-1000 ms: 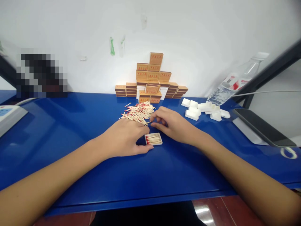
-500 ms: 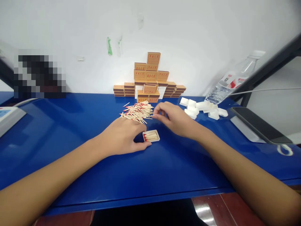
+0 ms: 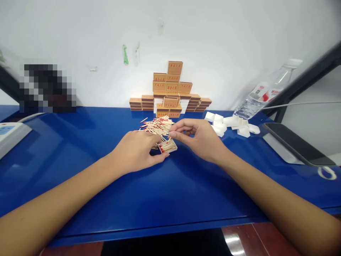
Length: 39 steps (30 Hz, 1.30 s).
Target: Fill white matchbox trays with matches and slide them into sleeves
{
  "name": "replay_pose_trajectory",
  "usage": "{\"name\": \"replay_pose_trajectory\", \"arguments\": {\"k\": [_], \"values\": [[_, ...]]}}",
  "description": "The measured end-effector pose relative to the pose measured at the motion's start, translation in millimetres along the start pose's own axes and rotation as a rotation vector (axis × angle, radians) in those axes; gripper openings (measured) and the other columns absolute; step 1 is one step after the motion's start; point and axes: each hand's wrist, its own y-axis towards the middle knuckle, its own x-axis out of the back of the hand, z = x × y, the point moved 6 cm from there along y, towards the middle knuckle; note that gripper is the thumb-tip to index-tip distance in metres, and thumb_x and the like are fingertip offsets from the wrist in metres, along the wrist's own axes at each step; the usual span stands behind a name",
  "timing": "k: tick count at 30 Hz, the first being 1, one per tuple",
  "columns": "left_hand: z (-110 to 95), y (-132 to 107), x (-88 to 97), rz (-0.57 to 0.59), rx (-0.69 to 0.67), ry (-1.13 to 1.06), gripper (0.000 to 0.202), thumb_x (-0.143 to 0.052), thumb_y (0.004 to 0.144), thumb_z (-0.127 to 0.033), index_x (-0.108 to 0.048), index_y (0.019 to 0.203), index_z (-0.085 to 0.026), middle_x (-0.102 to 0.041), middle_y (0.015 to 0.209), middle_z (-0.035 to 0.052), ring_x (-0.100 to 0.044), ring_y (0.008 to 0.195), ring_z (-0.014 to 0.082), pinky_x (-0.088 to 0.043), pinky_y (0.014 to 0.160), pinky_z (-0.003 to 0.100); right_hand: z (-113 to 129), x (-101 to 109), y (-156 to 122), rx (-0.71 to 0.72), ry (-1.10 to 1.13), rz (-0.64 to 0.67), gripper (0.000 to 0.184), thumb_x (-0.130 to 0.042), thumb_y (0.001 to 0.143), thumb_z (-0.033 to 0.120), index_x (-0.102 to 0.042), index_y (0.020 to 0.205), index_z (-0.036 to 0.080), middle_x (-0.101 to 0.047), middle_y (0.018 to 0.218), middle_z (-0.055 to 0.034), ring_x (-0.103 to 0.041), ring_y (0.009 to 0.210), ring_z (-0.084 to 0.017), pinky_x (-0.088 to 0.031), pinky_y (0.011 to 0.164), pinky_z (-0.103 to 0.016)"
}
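My left hand (image 3: 140, 149) grips the left end of a small white matchbox tray (image 3: 175, 149) between thumb and fingers. Red-tipped matches (image 3: 167, 146) lie side by side in the tray. Just above its far edge, my right hand (image 3: 199, 137) pinches a single match (image 3: 169, 140), its red head pointing down toward the tray. Behind both hands spreads a loose heap of matches (image 3: 160, 124), partly covered by my left fingers.
Stacked matchboxes (image 3: 172, 87) rise against the wall. White trays (image 3: 220, 125) lie to the right, near a leaning water bottle (image 3: 255, 96) and a black phone (image 3: 295, 142). A white device (image 3: 13, 137) sits at the left edge of the blue table (image 3: 149, 202).
My right hand has come from the edge of the match heap toward the tray, now with a match pinched. My left hand has shifted the tray slightly away and to the left, against the heap.
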Motion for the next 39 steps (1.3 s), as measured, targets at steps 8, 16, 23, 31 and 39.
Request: {"name": "replay_pose_trajectory", "arguments": {"k": [8,16,23,31,39], "values": [[1.5,0.1,-0.9,-0.008,-0.004,-0.017,0.035,-0.063,0.093,-0.053,-0.071,0.089,-0.019,-0.068,0.072,0.0017,-0.058,0.059,0.0156,-0.032,0.055,0.029,-14.0,-11.5,-1.6,0.048,-0.163,0.086,0.008,-0.078,0.089,0.031,-0.08,0.086,0.025,-0.067,0.092,-0.003,-0.055,0.079,-0.016,-0.042,0.068,-0.031],[-19.8,-6.1,-4.1,0.094,-0.187,-0.127,0.03,-0.066,0.093,-0.049,-0.07,0.089,-0.019,-0.068,0.075,-0.0014,-0.06,0.064,0.014,-0.035,0.057,0.029,-20.7,-0.4,4.7,0.114,-0.37,0.016,0.009,-0.071,0.094,0.028,-0.073,0.091,0.02,-0.063,0.089,-0.0034,-0.054,0.076,-0.016,-0.044,0.071,-0.032],[-16.7,-4.0,-5.0,0.071,-0.148,-0.055,0.033,-0.063,0.094,-0.052,-0.068,0.088,-0.02,-0.07,0.077,0.0003,-0.062,0.064,0.0158,-0.032,0.056,0.03,-40.7,-3.1,14.5,0.076,-0.483,0.097,0.011,-0.067,0.097,0.023,-0.065,0.087,0.019,-0.061,0.09,-0.0048,-0.056,0.082,-0.019,-0.045,0.075,-0.034],[3.8,1.3,-0.9,0.058,0.056,0.048,0.034,-0.06,0.094,-0.053,-0.068,0.089,-0.021,-0.071,0.078,0.0046,-0.065,0.069,0.0229,-0.027,0.056,0.031,-2.5,0.0,-0.5,0.161,-0.345,0.296,0.013,-0.062,0.101,0.028,-0.066,0.091,0.02,-0.059,0.094,-0.0032,-0.055,0.077,-0.015,-0.044,0.069,-0.029],[-31.1,-8.7,-7.1,0.126,-0.195,-0.19,0.028,-0.069,0.091,-0.049,-0.069,0.088,-0.021,-0.068,0.074,-0.0022,-0.062,0.065,0.0147,-0.034,0.058,0.029,-13.2,-0.8,6.1,0.165,-0.369,0.066,0.011,-0.064,0.099,0.028,-0.066,0.092,0.02,-0.057,0.083,-0.0004,-0.049,0.068,-0.014,-0.041,0.065,-0.03]]}}
